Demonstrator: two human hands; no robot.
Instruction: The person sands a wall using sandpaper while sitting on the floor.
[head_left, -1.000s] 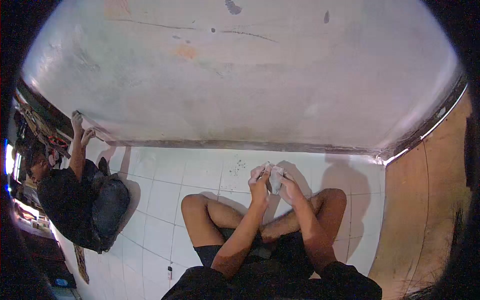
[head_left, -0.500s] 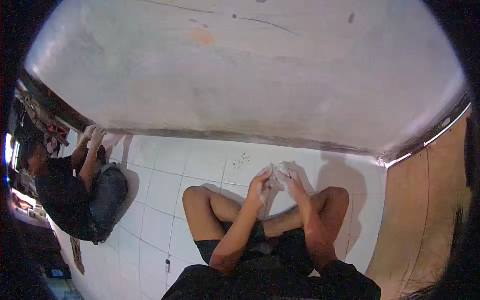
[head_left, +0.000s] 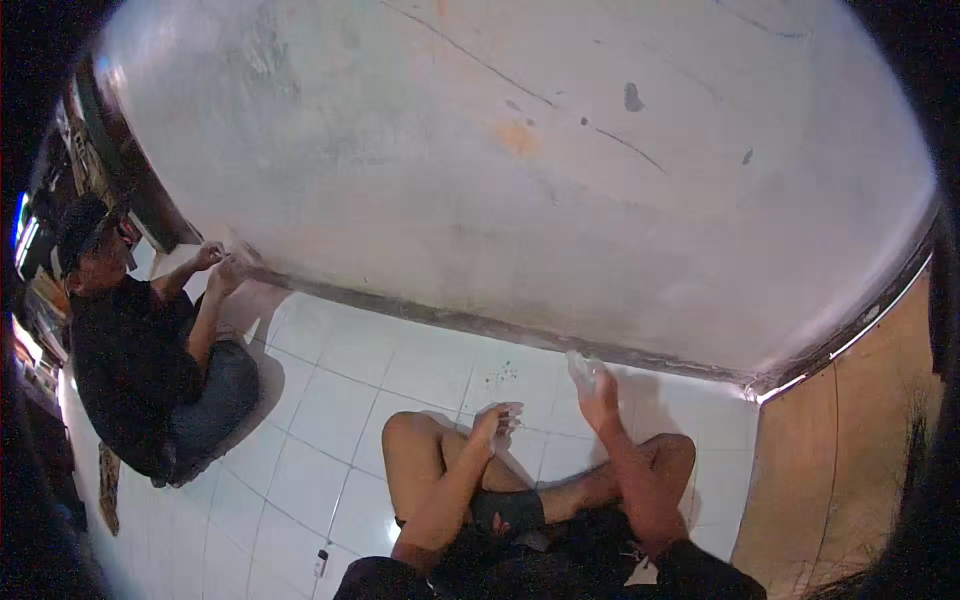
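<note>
I sit cross-legged on a white tiled floor. My right hand [head_left: 600, 394] is raised in front of my right knee, closed around a whitish crumpled piece [head_left: 578, 368] that sticks up past the fingers. Blur hides whether that piece is cloth, paper or plastic. Over by my left knee, my left hand [head_left: 495, 424] has its fingers spread and holds nothing. Pale powder seems to coat its fingertips. Small dark crumbs [head_left: 500, 373] lie on the tiles between my hands and the wall.
A stained pale wall [head_left: 480, 230] rises in front, with a dark strip at its foot. To the left another person [head_left: 140, 360] in dark clothes sits with both hands near the wall. Brown panelling [head_left: 840, 440] stands on the right. A small dark-and-white object [head_left: 321, 562] lies on the floor.
My hands have parted. The left one has dropped back toward my left knee and opened, while the right keeps the whitish piece. My view has tilted, and the other person's head has lifted.
</note>
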